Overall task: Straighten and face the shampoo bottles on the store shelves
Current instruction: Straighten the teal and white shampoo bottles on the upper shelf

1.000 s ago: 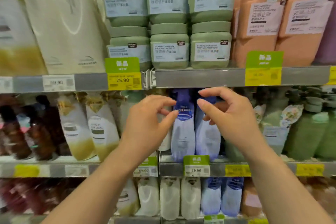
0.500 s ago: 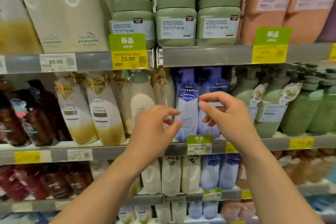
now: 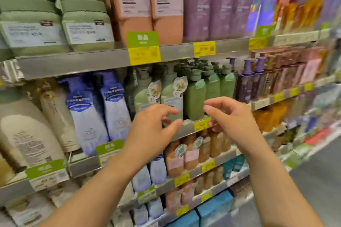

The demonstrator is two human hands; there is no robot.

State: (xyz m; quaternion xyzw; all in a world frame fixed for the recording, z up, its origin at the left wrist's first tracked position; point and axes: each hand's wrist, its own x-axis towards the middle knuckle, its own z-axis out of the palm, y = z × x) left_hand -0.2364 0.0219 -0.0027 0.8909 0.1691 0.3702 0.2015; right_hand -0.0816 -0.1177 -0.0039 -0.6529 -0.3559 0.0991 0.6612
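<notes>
- Hands raised side by side before the middle shelf (image 3: 186, 128), with a narrow gap between their fingertips.
- Left hand (image 3: 147, 131): fingers loosely curled, thumb and forefinger apart, holding nothing; it hangs in front of the green bottles (image 3: 170, 96), and whether a fingertip touches one cannot be told through the blur.
- Right hand (image 3: 232, 116): fingers likewise loosely bent and empty, in front of the shelf edge beside a yellow tag (image 3: 202, 125).
- Green bottles stand upright in a row on the middle shelf, just behind and between both hands; the two nearest carry round leaf stickers.
- Blue bottles (image 3: 103, 108) lean on the same shelf, left of the left hand and apart from it.
- Cream bottle (image 3: 27, 131) stands at far left with its back label outward.
- Orange bottles (image 3: 147, 5) and green tubs (image 3: 55, 29) sit on the shelf above.
</notes>
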